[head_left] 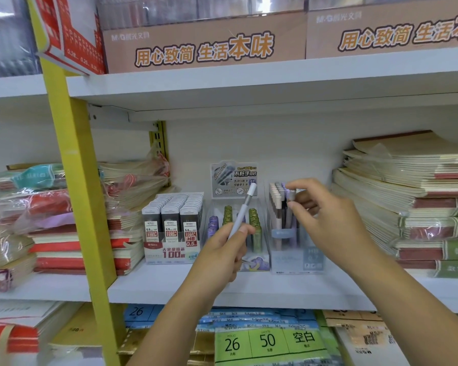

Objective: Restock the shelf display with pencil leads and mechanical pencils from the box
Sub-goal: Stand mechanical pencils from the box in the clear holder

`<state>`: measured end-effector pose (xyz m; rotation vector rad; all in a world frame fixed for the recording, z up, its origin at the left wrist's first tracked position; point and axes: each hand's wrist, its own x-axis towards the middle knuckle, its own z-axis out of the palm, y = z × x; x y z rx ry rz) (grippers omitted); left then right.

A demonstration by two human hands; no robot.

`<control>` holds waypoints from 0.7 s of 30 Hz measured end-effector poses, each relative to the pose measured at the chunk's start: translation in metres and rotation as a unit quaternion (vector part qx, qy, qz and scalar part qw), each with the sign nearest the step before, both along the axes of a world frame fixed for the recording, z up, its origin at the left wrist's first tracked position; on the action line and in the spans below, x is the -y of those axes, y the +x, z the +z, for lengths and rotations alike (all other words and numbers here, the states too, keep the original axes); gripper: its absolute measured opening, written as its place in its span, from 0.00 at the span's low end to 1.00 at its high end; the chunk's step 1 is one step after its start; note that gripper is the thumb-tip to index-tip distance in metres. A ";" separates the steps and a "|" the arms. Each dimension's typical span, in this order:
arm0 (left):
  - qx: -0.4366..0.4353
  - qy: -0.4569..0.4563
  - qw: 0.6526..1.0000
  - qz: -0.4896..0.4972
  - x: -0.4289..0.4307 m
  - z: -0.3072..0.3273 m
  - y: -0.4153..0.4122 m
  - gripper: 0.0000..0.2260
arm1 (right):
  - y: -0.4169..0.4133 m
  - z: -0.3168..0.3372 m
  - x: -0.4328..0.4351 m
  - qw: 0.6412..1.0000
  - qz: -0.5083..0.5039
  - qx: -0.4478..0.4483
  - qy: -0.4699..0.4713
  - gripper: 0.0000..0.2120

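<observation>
A white shelf [156,283] carries display boxes [296,260] between stacked notebooks [421,180].

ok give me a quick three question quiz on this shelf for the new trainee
1. True or false: the left hand holds a pale mechanical pencil.
2. What does the right hand pinch? A) a notebook B) the top of a purple pencil standing in the clear display box C) a price tag
3. Fill in: the lead box marked 100 stands to the ____ of the green lead tubes.
Key: 1 true; 2 B; 3 left.
</observation>
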<state>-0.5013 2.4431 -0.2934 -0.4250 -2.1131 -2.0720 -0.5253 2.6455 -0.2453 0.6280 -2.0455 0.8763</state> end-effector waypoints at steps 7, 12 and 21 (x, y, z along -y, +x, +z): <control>-0.016 -0.028 0.999 0.015 0.001 -0.001 0.000 0.11 | -0.002 0.000 0.000 1.000 0.012 0.005 -0.029 0.17; -0.025 -0.037 0.999 0.013 0.000 0.001 0.002 0.11 | -0.012 -0.006 0.003 0.995 -0.088 -0.047 0.026 0.15; -0.052 -0.069 0.996 0.001 -0.007 0.003 0.006 0.10 | -0.011 -0.006 0.005 0.985 -0.155 -0.014 0.081 0.17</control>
